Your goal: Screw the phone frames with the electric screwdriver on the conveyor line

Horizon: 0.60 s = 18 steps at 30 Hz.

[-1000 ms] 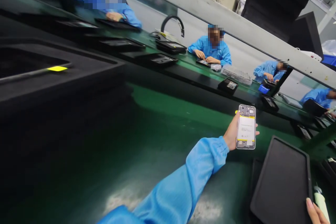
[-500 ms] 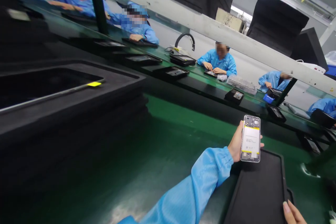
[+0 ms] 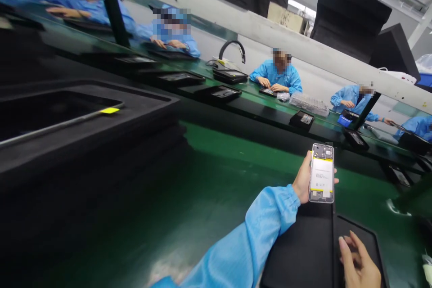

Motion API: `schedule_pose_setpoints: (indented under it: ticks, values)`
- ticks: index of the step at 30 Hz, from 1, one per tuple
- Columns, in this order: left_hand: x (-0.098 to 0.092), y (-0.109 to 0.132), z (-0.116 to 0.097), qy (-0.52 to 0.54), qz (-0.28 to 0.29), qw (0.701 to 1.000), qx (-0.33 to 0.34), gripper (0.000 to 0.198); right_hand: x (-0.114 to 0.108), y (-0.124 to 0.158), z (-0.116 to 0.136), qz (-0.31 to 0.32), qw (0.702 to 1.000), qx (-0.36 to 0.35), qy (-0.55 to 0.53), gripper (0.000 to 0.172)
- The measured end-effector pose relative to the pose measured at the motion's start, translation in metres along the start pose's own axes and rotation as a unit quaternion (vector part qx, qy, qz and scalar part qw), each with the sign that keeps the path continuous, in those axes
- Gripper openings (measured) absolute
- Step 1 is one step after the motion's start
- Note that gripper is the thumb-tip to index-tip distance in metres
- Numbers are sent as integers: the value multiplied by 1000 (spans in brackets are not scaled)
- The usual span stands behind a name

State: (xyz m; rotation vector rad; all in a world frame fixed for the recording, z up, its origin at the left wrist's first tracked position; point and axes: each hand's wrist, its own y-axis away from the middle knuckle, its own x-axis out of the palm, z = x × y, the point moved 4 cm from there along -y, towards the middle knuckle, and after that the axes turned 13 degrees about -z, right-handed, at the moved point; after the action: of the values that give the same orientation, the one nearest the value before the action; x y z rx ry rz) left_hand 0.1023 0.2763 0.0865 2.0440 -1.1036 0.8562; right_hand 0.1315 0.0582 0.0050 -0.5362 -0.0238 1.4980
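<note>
My left hand (image 3: 303, 181) is closed around a phone (image 3: 321, 173) with its back cover off. A white battery with yellow edges shows inside, facing me. Below the phone lies a black tray (image 3: 297, 247), partly covered by my blue sleeve. To its right is a second black tray (image 3: 364, 234), its surface dark and flat. Over that second tray hovers my right hand (image 3: 361, 263), open, with fingers loosely bent and nothing visible between them. Whether its fingertips touch the tray I cannot tell.
At left rises a stack of black trays (image 3: 148, 108), the top one holding a dark-screened device (image 3: 57, 114) with a yellow tab. Beyond the green bench (image 3: 216, 180), a dark belt (image 3: 263, 128) carries trays with phones. Several co-workers in blue sit across, under a white beam (image 3: 249, 22).
The black tray has shifted left, uncovering the second tray at right. My right hand has let go of the tray edge and moved up and left. The phone stays in my left hand.
</note>
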Motion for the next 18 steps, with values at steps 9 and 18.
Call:
schedule_pose_setpoints:
  ticks: [9,18]
  values:
    - [-2,-2,-1,4,-16,1000,-3,79,-21,7,-28,-29,992,-104,65,67]
    - [-7,0,2,-10,-78,997,-16,71,-14,4,-29,52,957,-279,51,42]
